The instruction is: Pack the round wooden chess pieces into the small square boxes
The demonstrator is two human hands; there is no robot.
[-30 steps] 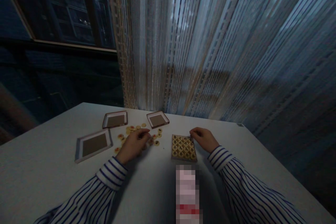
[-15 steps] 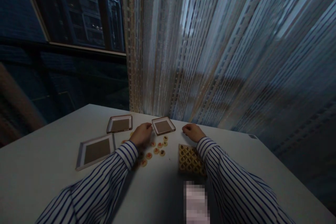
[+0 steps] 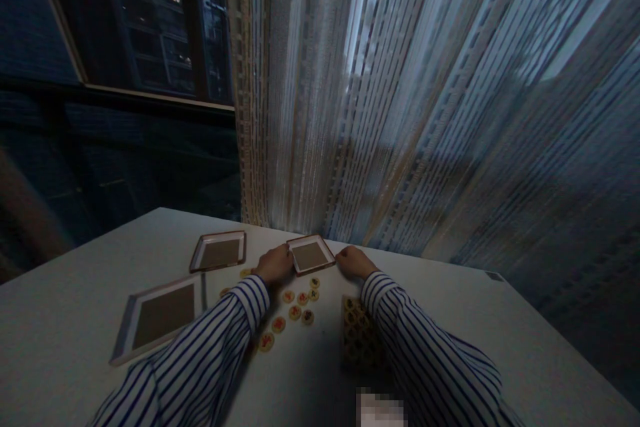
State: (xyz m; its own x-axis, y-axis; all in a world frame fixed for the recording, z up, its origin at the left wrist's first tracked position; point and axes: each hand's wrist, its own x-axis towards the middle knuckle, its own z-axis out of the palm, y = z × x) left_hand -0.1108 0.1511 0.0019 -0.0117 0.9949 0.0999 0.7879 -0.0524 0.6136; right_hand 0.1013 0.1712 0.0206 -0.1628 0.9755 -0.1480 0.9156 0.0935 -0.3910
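The left hand (image 3: 276,265), its fingers curled inward, is at the left rim of the small tray (image 3: 310,255); I cannot tell whether they pinch it. The tray, near the far edge of the tabletop (image 3: 480,307), looks light and fairly stiff, its rim smooth and perhaps slippery, so 2 opposite side walls seem the best hold. By its right corner, the right hand (image 3: 356,263) has curled fingers too, their grip unclear.
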